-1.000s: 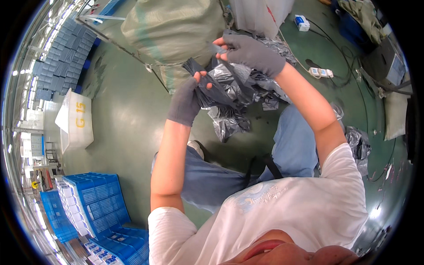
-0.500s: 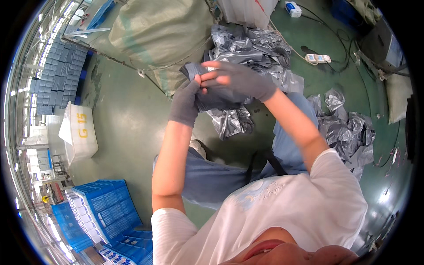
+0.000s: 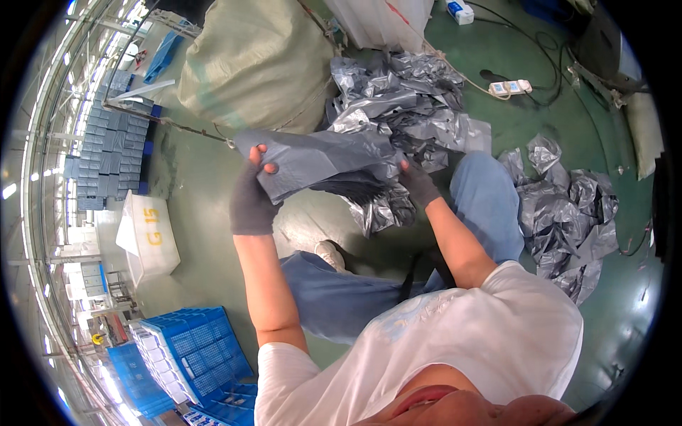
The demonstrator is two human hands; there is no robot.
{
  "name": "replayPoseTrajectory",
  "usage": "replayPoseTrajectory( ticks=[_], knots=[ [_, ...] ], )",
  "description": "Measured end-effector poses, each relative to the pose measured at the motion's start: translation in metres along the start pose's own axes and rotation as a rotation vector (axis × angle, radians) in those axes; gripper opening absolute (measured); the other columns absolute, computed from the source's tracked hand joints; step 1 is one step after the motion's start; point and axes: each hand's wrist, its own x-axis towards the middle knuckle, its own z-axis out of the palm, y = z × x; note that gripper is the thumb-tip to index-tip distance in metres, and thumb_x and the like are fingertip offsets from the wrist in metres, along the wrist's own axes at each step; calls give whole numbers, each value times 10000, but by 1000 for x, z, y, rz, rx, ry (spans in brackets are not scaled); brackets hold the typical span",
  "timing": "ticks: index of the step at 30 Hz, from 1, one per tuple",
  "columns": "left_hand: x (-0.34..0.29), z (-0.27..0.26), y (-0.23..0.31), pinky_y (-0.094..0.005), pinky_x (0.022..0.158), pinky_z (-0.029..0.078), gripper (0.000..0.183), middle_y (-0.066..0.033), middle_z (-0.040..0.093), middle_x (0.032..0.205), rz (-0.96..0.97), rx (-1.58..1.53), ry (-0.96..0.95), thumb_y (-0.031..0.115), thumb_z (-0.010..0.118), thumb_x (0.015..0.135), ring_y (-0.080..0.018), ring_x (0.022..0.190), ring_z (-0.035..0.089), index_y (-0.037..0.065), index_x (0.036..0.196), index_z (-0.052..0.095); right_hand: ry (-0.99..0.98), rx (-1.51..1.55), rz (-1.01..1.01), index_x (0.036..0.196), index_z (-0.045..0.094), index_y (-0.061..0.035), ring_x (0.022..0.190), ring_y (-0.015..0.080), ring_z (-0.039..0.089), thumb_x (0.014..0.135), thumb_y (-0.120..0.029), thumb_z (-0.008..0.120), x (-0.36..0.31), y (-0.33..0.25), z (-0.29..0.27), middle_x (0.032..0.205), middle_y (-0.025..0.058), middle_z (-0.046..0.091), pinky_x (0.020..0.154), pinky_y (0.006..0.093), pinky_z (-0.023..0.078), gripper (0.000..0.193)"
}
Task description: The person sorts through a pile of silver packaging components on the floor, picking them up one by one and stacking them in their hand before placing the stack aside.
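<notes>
Between my hands stretches a stack of grey plastic bags [image 3: 320, 160], held out flat in front of my knees. My left hand [image 3: 256, 192], in a grey fingerless glove, grips the stack's left end with the fingertips showing on top. At the right end, my right hand [image 3: 419, 181], gloved the same way, is closed on the bags' edge; most of its fingers are hidden. Just beyond the stack lies a heap of crumpled silvery-grey plastic [image 3: 398, 92] on the floor. Some of that plastic also shows beneath the stack.
A big pale woven sack [image 3: 256, 71] stands at the far left. More crumpled grey plastic [image 3: 568, 220] lies right of my knee. A power strip [image 3: 510, 88] and cables are at the far right. Blue crates [image 3: 199, 355] and a white bin [image 3: 153, 234] stand to my left.
My hands have moved apart, the left one leftward and the right one lower. The bag stack, earlier bunched under both hands, is now spread out between them.
</notes>
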Motion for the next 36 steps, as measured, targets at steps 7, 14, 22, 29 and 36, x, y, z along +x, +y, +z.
replayPoseTrajectory(
  ticks=[7,14,22,29,36],
  knots=[
    [-31,1,18,-314,554,509,153,33,463,588,142,-17,154,281,560,871,-132,576,530,136,918,550,-237,153,-55,1118,544,-55,1016,208,528,882,-122,493,-7,-8,22,1079,115,558,857,331,427,250],
    [-43,-1,48,-176,382,284,182,21,524,704,386,564,257,262,613,833,-22,455,359,82,823,583,85,477,262,1187,475,-26,1013,189,541,919,-207,460,-6,97,-29,1063,142,582,835,316,438,323],
    [-51,-27,43,-182,461,291,227,-8,584,788,241,806,243,271,674,766,-32,563,402,54,799,614,-248,745,703,1131,512,-84,983,213,548,803,-645,426,-17,-37,25,1056,71,586,879,347,424,656],
    [-56,-52,54,-184,469,292,287,6,584,713,293,873,126,330,713,729,-35,521,396,57,765,630,-230,668,680,1055,532,-150,996,175,507,857,-456,523,-23,10,21,1027,14,551,826,361,445,365],
    [-68,-66,53,-193,470,254,326,30,541,622,353,883,149,364,724,707,-32,494,372,53,737,633,-374,645,1096,1086,525,-76,969,177,529,895,-324,505,-38,1,42,1019,41,557,828,346,453,314]
  ],
)
